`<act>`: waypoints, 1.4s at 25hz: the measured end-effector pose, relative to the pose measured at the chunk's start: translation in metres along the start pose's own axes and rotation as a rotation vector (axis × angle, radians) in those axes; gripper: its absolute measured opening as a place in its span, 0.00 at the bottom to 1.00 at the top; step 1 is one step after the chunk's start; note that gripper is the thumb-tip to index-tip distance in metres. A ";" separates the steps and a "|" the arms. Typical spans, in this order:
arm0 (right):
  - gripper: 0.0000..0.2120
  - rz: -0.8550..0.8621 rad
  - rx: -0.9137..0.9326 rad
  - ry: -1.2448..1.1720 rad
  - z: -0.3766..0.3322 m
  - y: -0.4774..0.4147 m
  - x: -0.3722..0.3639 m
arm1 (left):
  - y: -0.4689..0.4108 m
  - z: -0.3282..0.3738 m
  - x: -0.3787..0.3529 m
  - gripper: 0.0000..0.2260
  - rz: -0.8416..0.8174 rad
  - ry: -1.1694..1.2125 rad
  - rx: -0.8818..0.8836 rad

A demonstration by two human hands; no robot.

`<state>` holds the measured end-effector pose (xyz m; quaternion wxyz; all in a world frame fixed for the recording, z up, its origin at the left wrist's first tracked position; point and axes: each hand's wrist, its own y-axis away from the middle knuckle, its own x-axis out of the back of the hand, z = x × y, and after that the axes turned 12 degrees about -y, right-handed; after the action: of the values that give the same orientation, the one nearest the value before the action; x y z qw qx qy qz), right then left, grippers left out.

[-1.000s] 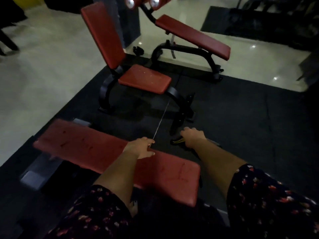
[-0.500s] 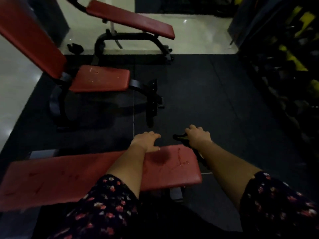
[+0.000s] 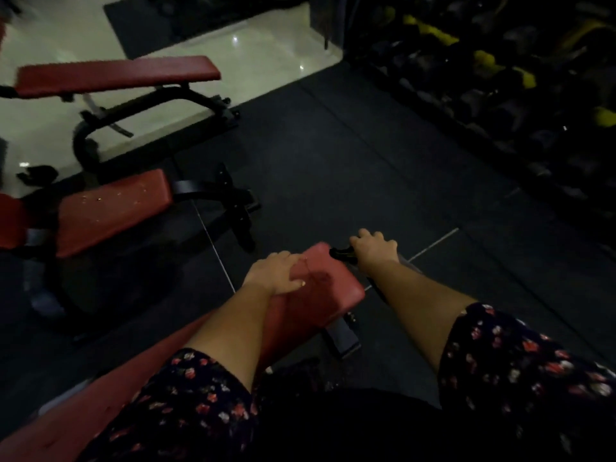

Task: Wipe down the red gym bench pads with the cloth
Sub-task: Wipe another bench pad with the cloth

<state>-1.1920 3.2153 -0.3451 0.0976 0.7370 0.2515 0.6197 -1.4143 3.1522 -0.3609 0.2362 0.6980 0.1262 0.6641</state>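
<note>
The near red bench pad runs diagonally from the lower left to the middle of the view. My left hand grips its far edge close to the end, fingers curled over the side and thumb on top. My right hand is wrapped round a black handle just past the pad's end. No cloth shows in either hand or anywhere on the pad. The room is dim.
A second bench with a red seat pad stands left on the black rubber floor. A third red bench sits behind it on pale tiles. A dumbbell rack with yellow-ended weights lines the right side.
The view has swung to the right, and the near bench now lies diagonally instead of across. My left hand has shifted toward the pad's end. My right hand keeps hold of the handle.
</note>
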 end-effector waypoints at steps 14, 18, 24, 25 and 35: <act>0.39 -0.065 -0.335 -0.298 -0.079 -0.028 -0.091 | -0.019 -0.115 -0.065 0.29 -0.029 0.079 -0.014; 0.40 -0.215 -0.470 -0.507 -0.082 -0.015 -0.150 | -0.029 -0.131 -0.107 0.29 -0.140 0.007 -0.119; 0.36 -0.037 -0.502 -0.524 -0.074 -0.071 -0.180 | -0.091 -0.149 -0.139 0.30 -0.142 -0.035 -0.213; 0.35 0.018 -0.473 -0.473 -0.074 -0.086 -0.179 | -0.102 -0.150 -0.145 0.30 -0.131 -0.017 -0.207; 0.28 0.222 -0.193 0.022 -0.069 -0.207 -0.180 | -0.167 -0.114 -0.211 0.33 0.060 0.108 -0.284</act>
<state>-1.3292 3.2919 -0.5799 0.0961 0.7408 0.1087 0.6559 -1.5220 3.2105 -0.6263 0.3056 0.6243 0.0223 0.7186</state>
